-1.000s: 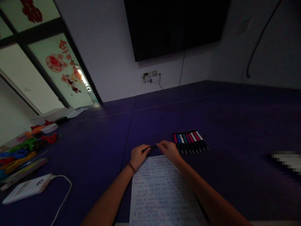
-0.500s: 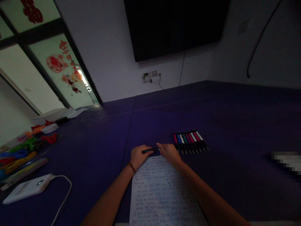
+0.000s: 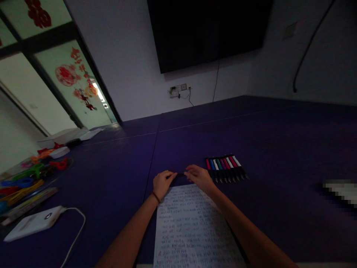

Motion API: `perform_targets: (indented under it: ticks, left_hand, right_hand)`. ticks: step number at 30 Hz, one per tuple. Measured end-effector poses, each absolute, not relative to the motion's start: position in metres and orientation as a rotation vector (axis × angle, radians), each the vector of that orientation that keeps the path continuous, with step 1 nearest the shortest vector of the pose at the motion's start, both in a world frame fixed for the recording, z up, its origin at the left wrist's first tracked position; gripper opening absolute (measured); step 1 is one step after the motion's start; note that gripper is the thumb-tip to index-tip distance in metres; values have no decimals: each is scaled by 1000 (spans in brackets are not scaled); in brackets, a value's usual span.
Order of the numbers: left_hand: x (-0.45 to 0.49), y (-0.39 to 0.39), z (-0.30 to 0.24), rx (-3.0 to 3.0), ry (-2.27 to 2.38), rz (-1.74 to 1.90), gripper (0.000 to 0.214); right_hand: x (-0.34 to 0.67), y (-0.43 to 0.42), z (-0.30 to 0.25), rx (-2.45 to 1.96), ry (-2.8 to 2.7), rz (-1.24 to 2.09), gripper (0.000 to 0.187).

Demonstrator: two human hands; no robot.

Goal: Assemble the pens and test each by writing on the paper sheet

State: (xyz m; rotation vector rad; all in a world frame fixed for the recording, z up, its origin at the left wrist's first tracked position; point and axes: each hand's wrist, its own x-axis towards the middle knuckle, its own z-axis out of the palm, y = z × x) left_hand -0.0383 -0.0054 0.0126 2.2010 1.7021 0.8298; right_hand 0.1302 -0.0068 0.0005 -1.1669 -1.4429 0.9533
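Observation:
A dark pen spans the gap between my two hands just beyond the top edge of a handwritten sheet. My left hand is closed around the pen's left part. At its right end, the thumb and fingertips of my right hand pinch it, the other fingers loosely bent. Right beside my right hand lies a neat row of several pens, with pink, blue, white, green and purple barrels and black grips, tips toward me. My right forearm covers part of the sheet's right side.
On the left of the purple table lie a white power bank with a cable and a pile of colourful scissors and tools. Papers lie farther back. A pixelated object is at the right edge.
The pen has turned so its green part no longer shows. My left hand has shifted slightly left, and my right hand's fingers have risen and loosened around the pen's end.

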Motion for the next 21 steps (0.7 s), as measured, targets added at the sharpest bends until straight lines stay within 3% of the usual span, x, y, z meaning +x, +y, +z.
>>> perform_targets:
  ticks: [5,13,18,21]
  left_hand:
    - [-41,-4,11,2198,1568,877,29]
    - [-39,-7,12,2298,1477,833,26]
    - [-39,-7,14,2315,1610,680,36]
    - [-38,-8,15,2302,1605,676,34]
  right_hand:
    - [131,-3,-4,-1260,-1546,889,4]
    - [132,-5,-2,-1380,-1767,616,32]
    - [132,-6,1,-1230,-1875,538,11]
    - [130,-7,1,-1236,-1939,494,13]
